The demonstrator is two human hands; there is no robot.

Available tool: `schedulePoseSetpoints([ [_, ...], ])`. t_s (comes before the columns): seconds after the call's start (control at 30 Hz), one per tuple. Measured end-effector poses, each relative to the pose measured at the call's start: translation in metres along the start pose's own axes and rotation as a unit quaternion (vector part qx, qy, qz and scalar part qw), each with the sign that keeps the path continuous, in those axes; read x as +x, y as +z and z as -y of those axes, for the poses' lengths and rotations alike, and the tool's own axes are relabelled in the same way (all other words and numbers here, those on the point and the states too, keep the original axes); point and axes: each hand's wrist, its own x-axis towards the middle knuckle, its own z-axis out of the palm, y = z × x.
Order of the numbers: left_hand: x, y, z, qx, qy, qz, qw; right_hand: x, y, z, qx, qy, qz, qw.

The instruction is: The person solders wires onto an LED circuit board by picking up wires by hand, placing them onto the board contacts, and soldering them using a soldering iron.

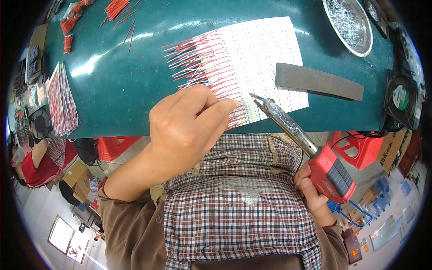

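Note:
A white sheet of small circuit boards [263, 45] lies on the green table, with rows of red and white wires [211, 67] along its left part. My left hand [191, 119] is over the sheet's near left part, thumb and index finger pinched together among the wires. What sits between those fingertips is too small to make out. In my right hand [310, 189] is a red-handled soldering gun [333, 175], pointing up and left. Its tip hovers close to the sheet, just right of my left fingertips; I cannot tell whether it touches.
A dark flat bar [319, 82] rests across the sheet's right side. Beyond it stands a metal bowl [348, 27] with silvery scraps. A fan [400, 96] is at the right edge. Wired strips [62, 101] and loose red wires [118, 9] lie left. Another person's sleeve [40, 164] shows far left.

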Motion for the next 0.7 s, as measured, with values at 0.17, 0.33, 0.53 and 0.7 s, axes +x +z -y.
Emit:
schedulePoseSetpoints([
  [0.17,0.0001,0.0007,-0.0005,-0.001,0.001,-0.007,1.0,-0.0044,0.0006,-0.0063,0.024,0.001,-0.016,1.0],
  [0.33,0.0008,0.0012,-0.0008,0.004,0.003,-0.009,1.0,-0.0055,-0.0034,-0.0037,-0.008,0.015,0.007,1.0],
  [0.53,0.0011,0.0002,-0.0018,0.01,0.007,-0.007,1.0,-0.007,-0.0055,-0.0027,-0.005,0.035,-0.011,0.999],
  [0.7,0.0004,0.0,-0.002,0.018,0.013,-0.01,1.0,-0.0064,-0.0059,-0.0047,-0.022,0.023,-0.015,0.999],
])
